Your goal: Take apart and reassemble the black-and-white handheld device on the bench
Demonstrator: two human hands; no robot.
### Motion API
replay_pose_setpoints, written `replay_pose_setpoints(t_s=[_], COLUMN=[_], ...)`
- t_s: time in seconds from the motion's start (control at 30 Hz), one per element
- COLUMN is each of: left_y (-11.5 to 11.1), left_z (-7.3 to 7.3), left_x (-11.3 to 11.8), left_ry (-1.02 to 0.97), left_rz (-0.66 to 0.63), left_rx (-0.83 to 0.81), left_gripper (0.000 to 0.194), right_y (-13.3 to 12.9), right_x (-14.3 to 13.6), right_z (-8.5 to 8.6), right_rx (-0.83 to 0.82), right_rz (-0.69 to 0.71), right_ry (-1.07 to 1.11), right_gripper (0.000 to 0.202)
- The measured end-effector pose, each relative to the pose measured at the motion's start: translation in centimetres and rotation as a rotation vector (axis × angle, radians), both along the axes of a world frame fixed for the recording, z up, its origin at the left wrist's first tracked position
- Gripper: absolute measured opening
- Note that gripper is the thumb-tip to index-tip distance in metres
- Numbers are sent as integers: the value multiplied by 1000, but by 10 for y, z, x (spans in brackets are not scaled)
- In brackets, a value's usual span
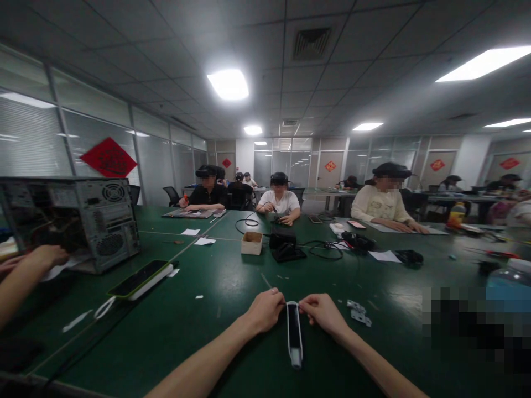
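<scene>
A long, narrow white-rimmed case [295, 337] with a dark middle lies on the green table in front of me, its light-coloured end toward me. My left hand [265, 310] is closed, its fingertips pinching at the far left corner of the case. On the far right corner, my right hand [322, 313] pinches in the same way with thumb and forefinger. Anything thin between the fingertips is too small to make out. Right of my right hand lie several small silvery metal pieces [359, 313].
A small cardboard box [251, 244], a black device [282, 239] and cables stand ahead. At left, a phone [141, 278] rests on a white bar near an opened computer case [112, 221], where another person's hand [50, 257] reaches. Several people sit opposite. A large bottle [510, 282] stands right.
</scene>
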State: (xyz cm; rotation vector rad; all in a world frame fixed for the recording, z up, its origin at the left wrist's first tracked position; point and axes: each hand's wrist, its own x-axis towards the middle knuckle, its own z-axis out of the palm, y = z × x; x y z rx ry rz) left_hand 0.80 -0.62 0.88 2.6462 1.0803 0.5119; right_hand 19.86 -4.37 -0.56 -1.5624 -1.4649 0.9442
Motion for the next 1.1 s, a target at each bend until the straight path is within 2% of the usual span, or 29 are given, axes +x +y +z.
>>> replay_pose_setpoints(t_s=[0.13,0.33,0.43,0.87,1.1], left_y=[2,5,7,6,7], left_z=[-2,-1,-1,1,-2], left_x=[-1,-2,-2,-1,-2], left_ry=[-13,6,4,-12,-15], left_rz=[-14,-34,-47,-63,-74], left_rx=[-4,-4,-14,-15,3], left_gripper=[18,18,18,16,16], right_y=[-2,-16,-18,-12,-12], right_x=[2,9,13,18,19], right_z=[4,27,33,19,20], right_rx=[43,156,214,282,302], right_rz=[43,194,214,232,238], right_ry=[-79,-301,-403,-435,-451], right_gripper=[20,25,26,20,21])
